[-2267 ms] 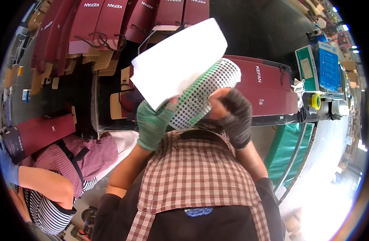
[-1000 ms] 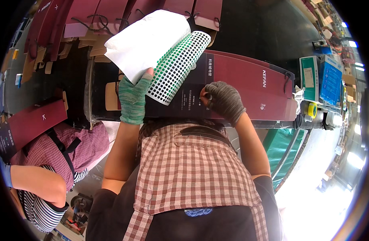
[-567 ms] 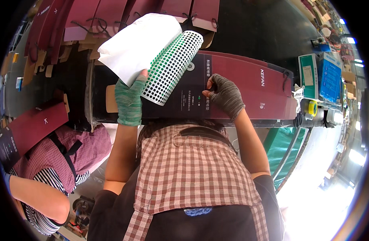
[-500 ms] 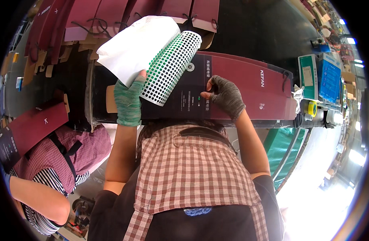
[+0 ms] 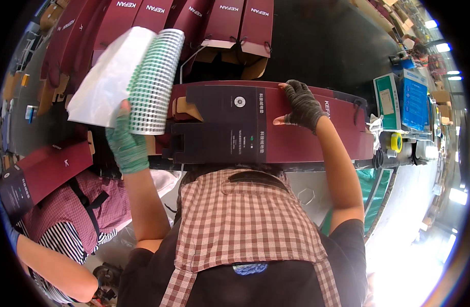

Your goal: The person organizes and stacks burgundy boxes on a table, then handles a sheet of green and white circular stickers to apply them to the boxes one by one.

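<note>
Closest in is the worker's brown checked apron (image 5: 245, 220), right up by the black table (image 5: 316, 51). Just past it, the left hand (image 5: 127, 140), in a green fingerless glove (image 5: 130, 156), is clamped on the bottom end of a curled dotted sheet (image 5: 155, 84); a plain white sheet (image 5: 109, 79) hangs next to it, maybe part of the same piece. Thumb's in front, fingers hidden behind. All that is held up, left of the maroon box (image 5: 306, 146). Looks light and floppy to me, probably slick too, so I'd pinch it by the bottom edge and go easy on the curl, bet it creases.

The right hand (image 5: 299, 105) has thumb and fingers spread apart over the box, which lies along the table edge; can't tell if it's pressing. I'd guess light, stiffish card: grab the long edges, not the bendy-looking flaps (image 5: 188, 107) on the left end.

Further back: a row of upside-down-facing maroon cartons (image 5: 222, 20), plus a blue box (image 5: 415, 100) off right.
</note>
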A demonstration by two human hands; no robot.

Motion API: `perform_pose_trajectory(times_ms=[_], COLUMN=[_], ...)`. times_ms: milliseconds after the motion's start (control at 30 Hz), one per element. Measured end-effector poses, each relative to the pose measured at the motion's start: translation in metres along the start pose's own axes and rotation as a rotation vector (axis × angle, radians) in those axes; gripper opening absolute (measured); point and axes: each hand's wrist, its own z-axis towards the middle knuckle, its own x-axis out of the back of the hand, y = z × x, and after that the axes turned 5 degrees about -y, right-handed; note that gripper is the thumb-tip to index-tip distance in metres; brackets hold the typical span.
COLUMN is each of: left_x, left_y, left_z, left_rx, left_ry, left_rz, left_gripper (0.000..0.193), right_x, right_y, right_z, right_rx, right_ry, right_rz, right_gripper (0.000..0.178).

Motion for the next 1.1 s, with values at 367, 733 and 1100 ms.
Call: perform_pose_trajectory(times_ms=[367,733,1100], left_x=[0.024,0.052,-0.013], left_y=[0.074,0.089,0.05], left_z=[-0.007,0.021,-0.006], left_rx=[-0.05,-0.257,-0.187], left_ry=[0.006,0.136,0.06], left_rz=[-0.097,-0.021,0.067], left_gripper=[0.034,0.038,0.028], right_x=[0.155,0.157,-0.049], right_y=[-0.032,-0.146,-0.1], right_z=[-0.045,-0.133,-0.091], right_rx=[0.363,-0.078,0.204], right_ry=[0.034,0.293,-0.06], right_rz=[0.326,-0.364,-0.16], right_gripper=[0.04,0.058,0.064])
